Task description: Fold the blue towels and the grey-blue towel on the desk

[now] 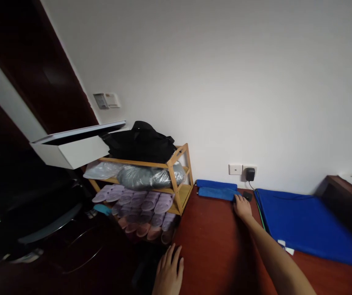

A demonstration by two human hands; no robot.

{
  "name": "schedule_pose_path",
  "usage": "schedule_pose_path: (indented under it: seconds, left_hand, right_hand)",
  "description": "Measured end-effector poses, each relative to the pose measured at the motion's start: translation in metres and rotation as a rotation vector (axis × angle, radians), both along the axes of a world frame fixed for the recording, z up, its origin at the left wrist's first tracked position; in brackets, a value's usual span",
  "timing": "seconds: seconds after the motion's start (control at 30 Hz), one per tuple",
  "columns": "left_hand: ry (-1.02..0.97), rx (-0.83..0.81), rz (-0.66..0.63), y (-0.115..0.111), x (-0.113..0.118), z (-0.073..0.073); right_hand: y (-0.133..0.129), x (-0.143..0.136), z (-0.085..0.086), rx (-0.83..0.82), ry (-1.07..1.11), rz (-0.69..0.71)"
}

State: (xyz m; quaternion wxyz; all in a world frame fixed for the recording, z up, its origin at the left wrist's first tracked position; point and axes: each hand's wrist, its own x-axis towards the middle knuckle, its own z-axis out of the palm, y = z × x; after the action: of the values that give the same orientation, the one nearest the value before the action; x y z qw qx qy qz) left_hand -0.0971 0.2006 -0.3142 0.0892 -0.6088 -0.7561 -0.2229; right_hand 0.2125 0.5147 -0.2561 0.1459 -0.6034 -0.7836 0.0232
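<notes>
Two blue cloths, folded into long narrow strips, lie side by side against the wall on the reddish-brown table. The front blue cloth (217, 193) is lighter; the back blue cloth (217, 184) is darker. My right hand (242, 207) reaches to the right end of the front cloth, fingertips touching it and fingers stretched out. Just right of those fingers is a small black object (247, 196). My left hand (169, 270) is at the table's left edge, fingers spread and holding nothing.
A large blue folded cloth (311, 229) covers the table's right part. A black adapter (250, 174) sits in a wall socket, its cable hanging down. At left, a wooden rack (176, 180) holds purple slippers (151, 200), a black bag (141, 143) and a white box (80, 151).
</notes>
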Motion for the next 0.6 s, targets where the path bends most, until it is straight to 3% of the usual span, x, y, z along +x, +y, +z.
schedule_pose_path:
  seconds: [0.07, 0.17, 0.23, 0.33, 0.47, 0.53, 0.6]
  left_hand:
    - [0.002, -0.022, 0.009, -0.001, 0.002, 0.004]
    - [0.019, -0.028, 0.002, -0.001, 0.004, 0.008]
    - [0.037, -0.007, -0.009, 0.0, 0.004, 0.008]
    - [0.072, 0.034, -0.02, 0.004, 0.004, 0.008]
    - [0.115, 0.079, -0.046, 0.007, 0.005, 0.019]
    - [0.112, 0.106, -0.055, 0.003, 0.01, 0.029]
    - [0.077, 0.132, -0.063, -0.006, 0.024, 0.041]
  right_hand:
    - [-0.019, -0.007, -0.002, 0.012, 0.007, 0.019]
    - [-0.078, -0.011, -0.009, 0.033, 0.014, 0.092]
    - [-0.133, -0.008, -0.021, 0.072, 0.04, 0.136]
    - [-0.225, 0.002, -0.055, 0.227, 0.2, 0.14]
    - [-0.335, 0.01, -0.094, 0.174, 0.432, 0.136]
    - [-0.375, 0.014, -0.096, 0.105, 0.585, 0.134]
    - [-0.397, 0.022, -0.087, 0.04, 0.74, 0.107]
